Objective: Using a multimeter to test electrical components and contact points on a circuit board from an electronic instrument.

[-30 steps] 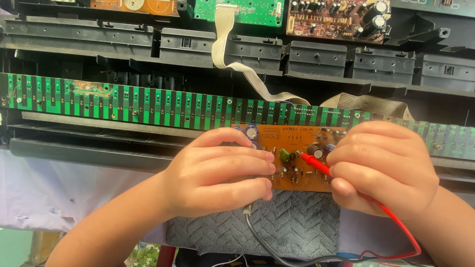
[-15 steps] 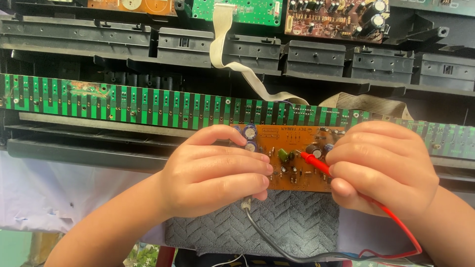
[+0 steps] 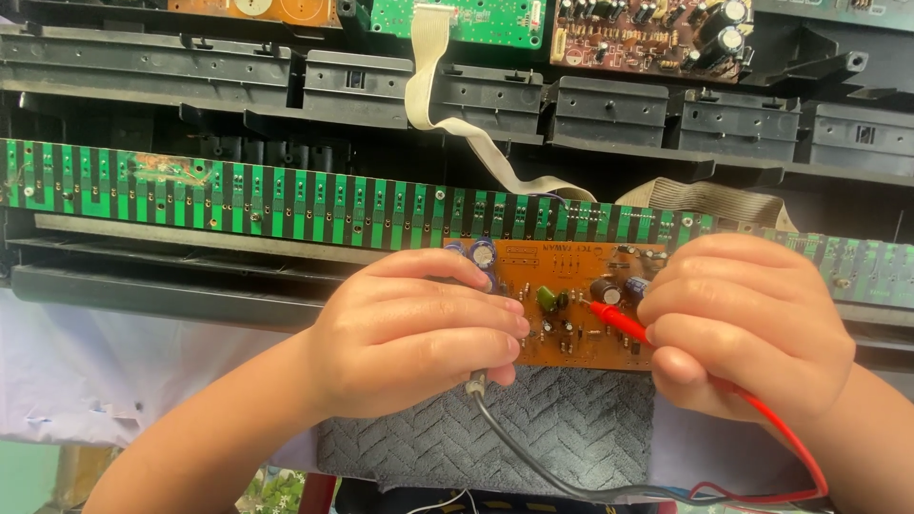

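Note:
My left hand (image 3: 419, 333) is closed around a black test probe whose black lead (image 3: 533, 466) runs out below the fist. It rests on the left end of a small orange-brown circuit board (image 3: 576, 328) that carries capacitors and other parts. My right hand (image 3: 752, 328) grips a red test probe (image 3: 619, 322), its tip touching the board near a dark capacitor. The red lead (image 3: 790, 438) curves down to the right. The board sits over a grey textured mat (image 3: 562, 428).
A long green and black strip board (image 3: 238, 200) runs across behind the hands. Dark plastic chassis parts (image 3: 381, 86), beige ribbon cables (image 3: 438, 86) and more circuit boards (image 3: 647, 33) fill the top. White cloth (image 3: 114, 371) lies at the lower left.
Both hands have stayed in place on the small board. The red probe tip remains at about the same spot.

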